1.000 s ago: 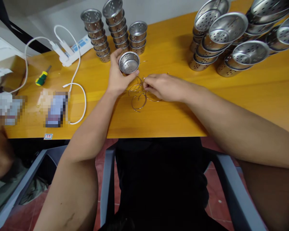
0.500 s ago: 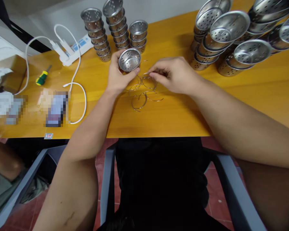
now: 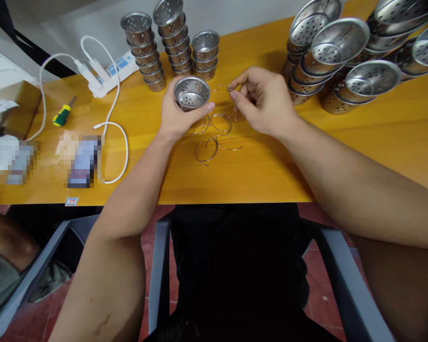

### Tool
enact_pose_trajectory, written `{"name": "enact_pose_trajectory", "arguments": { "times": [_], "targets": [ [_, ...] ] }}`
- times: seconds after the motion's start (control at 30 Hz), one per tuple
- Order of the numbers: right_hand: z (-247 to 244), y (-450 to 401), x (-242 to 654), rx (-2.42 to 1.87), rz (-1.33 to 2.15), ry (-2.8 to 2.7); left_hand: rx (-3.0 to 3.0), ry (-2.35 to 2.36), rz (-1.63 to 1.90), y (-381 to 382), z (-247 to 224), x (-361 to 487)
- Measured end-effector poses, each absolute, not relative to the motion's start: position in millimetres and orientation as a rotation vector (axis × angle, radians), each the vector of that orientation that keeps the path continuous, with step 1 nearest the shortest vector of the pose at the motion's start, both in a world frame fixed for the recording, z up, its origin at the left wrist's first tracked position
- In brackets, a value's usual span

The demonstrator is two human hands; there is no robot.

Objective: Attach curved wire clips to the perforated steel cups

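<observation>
My left hand (image 3: 174, 116) is wrapped round a small perforated metal cup (image 3: 191, 100), its thumb along the near side and the cup's mouth facing up. To the right of the cup, my right hand (image 3: 266, 100) pinches a thin curved wire (image 3: 221, 87) between thumb and forefinger, just above the table. Parts of this wire are hidden by the fingers. Below both hands lie several loose wire rings (image 3: 207, 151) on the wooden tabletop, some overlapping.
Stacks of perforated cups (image 3: 142, 52) stand at the back, and larger stacks (image 3: 316, 61) at the right. On the left are a power strip (image 3: 107, 80) with a white cable (image 3: 126, 149), a screwdriver (image 3: 62, 115) and a blurred phone (image 3: 84, 161). Someone's leg (image 3: 10, 237) shows at lower left.
My right hand has lifted slightly away from the loose rings with a wire in its pinch. The cup in my left hand has tipped a little and sits slightly lower.
</observation>
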State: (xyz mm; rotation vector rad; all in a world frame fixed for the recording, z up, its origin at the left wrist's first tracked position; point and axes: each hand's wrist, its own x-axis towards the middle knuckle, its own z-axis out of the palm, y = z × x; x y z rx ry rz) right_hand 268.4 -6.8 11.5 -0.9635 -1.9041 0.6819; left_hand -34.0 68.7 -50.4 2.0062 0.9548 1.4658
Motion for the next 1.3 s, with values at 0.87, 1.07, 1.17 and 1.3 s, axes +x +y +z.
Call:
{"name": "enact_pose_trajectory", "arguments": {
  "times": [0.87, 1.07, 1.17, 1.3],
  "targets": [
    [31, -24, 263, -0.994, 0.638, -1.819, 2.092, 0.934, 1.482, 46, -34, -21],
    [37, -29, 263, -1.151, 0.679, -1.838, 2.014, 0.887, 1.483, 60, -48, -22],
    [37, -30, 261, -1.099, 0.652, -1.823, 2.022, 0.866, 1.484, 65, -55, -19],
    [40, -36, 256, -0.980, 0.633, -1.820, 2.067, 0.809, 1.480, 62, -64, -11]
  ]
}}
